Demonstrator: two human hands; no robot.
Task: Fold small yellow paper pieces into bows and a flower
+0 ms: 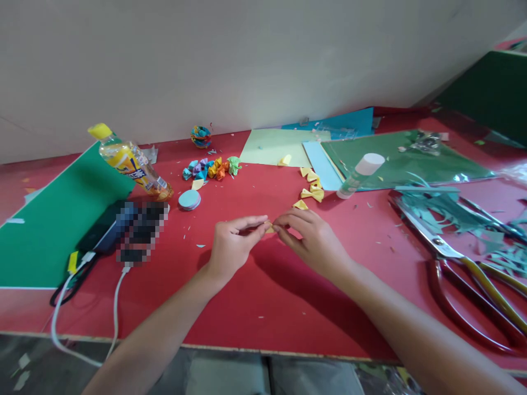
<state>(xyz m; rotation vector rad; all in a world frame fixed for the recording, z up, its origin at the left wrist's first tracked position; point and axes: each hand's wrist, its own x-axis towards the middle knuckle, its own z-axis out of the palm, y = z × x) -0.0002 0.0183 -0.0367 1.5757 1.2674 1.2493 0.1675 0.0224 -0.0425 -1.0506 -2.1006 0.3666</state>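
Near the centre of the frame, the person's left hand (230, 240) and right hand (312, 233) meet just above a bright red bench (247, 307), thumbs and fingertips closed in a pinch on a small piece of yellow paper (269, 227), mostly hidden by the fingers. Right of centre, just beyond the right hand, lies a short row of yellow folded-paper bows (313, 194), with a white-capped, pale green glue stick (359, 176) standing tilted in view beside them. At upper centre-left sits a row of crumpled multicoloured paper pieces (220, 169), and below it a round stack of pale blue paper discs (189, 199). At upper left leans a clear plastic bottle with a yellow cap (132, 162); at lower right lie large metal scissors with red handles (446, 249), near shredded teal paper (437, 209).
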